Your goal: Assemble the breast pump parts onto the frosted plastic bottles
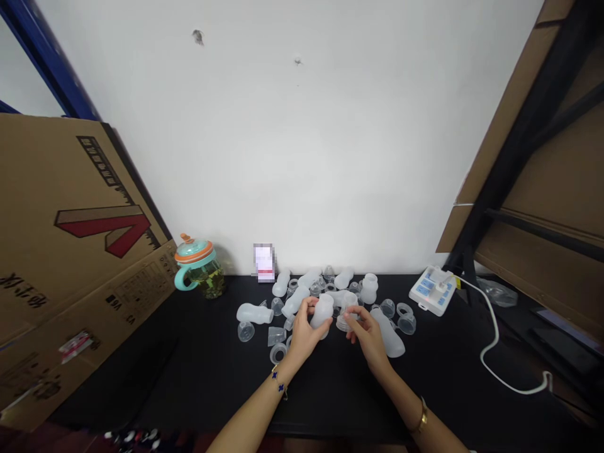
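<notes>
My left hand [304,333] is wrapped round a small translucent white bottle [323,312], held upright just above the black table [207,371]. Close to its right, my right hand [367,335] pinches a clear ring-shaped cap [346,321] with the fingertips. Around both hands lie several more translucent bottles [253,313], clear rings [278,353] and caps, scattered toward the wall. One bottle [391,336] lies on its side just right of my right hand.
A teal and orange lidded cup [199,267] stands at the back left beside a large leaning cardboard box [70,251]. A white power strip [432,289] with a white cable [491,343] sits at the back right, near a dark shelf frame [514,157].
</notes>
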Action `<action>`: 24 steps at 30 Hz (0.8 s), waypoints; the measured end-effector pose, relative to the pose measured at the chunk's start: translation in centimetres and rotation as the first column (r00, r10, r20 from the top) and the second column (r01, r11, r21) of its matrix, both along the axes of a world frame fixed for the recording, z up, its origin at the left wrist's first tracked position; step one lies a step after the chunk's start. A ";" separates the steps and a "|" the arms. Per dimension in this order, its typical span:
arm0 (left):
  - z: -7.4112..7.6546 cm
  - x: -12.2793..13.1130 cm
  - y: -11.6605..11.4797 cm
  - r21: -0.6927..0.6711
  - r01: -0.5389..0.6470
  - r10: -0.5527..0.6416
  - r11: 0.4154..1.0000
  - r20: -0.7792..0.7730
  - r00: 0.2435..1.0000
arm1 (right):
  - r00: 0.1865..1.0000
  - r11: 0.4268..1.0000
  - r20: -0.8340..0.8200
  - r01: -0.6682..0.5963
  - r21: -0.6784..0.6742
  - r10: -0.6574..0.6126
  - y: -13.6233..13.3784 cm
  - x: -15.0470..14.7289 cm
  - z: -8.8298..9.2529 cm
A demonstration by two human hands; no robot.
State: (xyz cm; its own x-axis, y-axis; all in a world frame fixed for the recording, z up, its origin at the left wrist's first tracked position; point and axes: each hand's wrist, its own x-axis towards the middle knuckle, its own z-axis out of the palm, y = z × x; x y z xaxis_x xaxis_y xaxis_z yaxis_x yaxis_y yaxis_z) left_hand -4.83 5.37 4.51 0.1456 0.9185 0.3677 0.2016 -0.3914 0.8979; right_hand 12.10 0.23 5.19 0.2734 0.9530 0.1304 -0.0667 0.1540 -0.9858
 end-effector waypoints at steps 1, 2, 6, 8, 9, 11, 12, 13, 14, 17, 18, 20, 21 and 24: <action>0.0 0.0 0.0 -0.010 0.011 -0.011 1.000 0.008 1.000 | 1.000 1.000 0.000 0.004 -0.001 -0.004 0.0 0.0 0.0; 0.0 0.0 0.0 -0.016 0.021 -0.021 1.000 0.014 1.000 | 1.000 1.000 -0.002 0.008 -0.003 -0.008 0.0 0.0 0.1; 0.1 0.0 -0.1 -0.018 0.046 -0.046 0.999 0.013 0.999 | 1.000 1.000 -0.010 0.020 0.001 -0.020 -0.2 0.0 0.3; 0.2 0.0 -0.1 -0.017 0.048 -0.048 0.999 0.012 0.999 | 1.000 1.000 -0.013 0.024 0.009 -0.024 -0.2 0.1 0.3; 0.2 0.0 -0.1 -0.016 0.049 -0.049 0.999 0.011 0.999 | 1.000 1.000 -0.015 0.025 0.012 -0.025 -0.2 0.1 0.3; 0.2 0.0 0.0 -0.014 0.043 -0.043 0.999 0.009 0.999 | 1.000 1.000 -0.018 0.025 0.014 -0.025 -0.1 0.1 0.2; 0.2 0.0 0.0 -0.013 0.038 -0.038 0.999 0.005 0.999 | 1.000 1.000 -0.020 0.024 0.012 -0.024 -0.1 0.1 0.2; 0.1 0.0 0.0 -0.011 0.033 -0.033 0.999 0.002 0.999 | 0.999 1.000 -0.023 0.024 0.009 -0.024 -0.1 0.1 0.1; 0.1 0.0 0.1 -0.008 0.026 -0.026 1.000 -0.001 1.000 | 0.999 1.000 -0.028 0.028 0.005 -0.028 -0.1 0.1 0.1; 0.2 0.0 0.0 0.004 0.011 -0.011 1.000 -0.008 1.000 | 0.998 0.999 -0.048 0.048 0.010 -0.047 0.0 0.2 -0.1; 0.3 0.0 0.0 0.007 0.009 -0.009 1.000 -0.011 1.000 | 0.997 0.998 -0.054 0.054 0.015 -0.053 0.0 0.2 -0.1; 0.4 0.1 -0.1 0.011 0.008 -0.008 1.000 -0.020 1.000 | 0.996 0.997 -0.063 0.066 0.027 -0.064 0.0 0.2 -0.1; 0.4 0.1 -0.1 0.013 0.010 -0.009 1.000 -0.026 1.000 | 0.995 0.997 -0.066 0.071 0.031 -0.069 0.0 0.2 0.0; 0.3 0.1 -0.1 0.020 0.016 -0.015 1.000 -0.049 0.999 | 0.994 0.996 -0.070 0.081 0.035 -0.078 0.0 0.2 0.0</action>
State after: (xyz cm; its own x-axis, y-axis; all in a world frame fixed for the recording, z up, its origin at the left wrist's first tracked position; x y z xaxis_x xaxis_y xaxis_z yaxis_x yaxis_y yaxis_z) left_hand -4.74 5.24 4.85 0.1778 0.9083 0.3786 0.2386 -0.4130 0.8789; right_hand 12.35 0.21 5.21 0.3574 0.9228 0.1440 -0.1203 0.1983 -0.9727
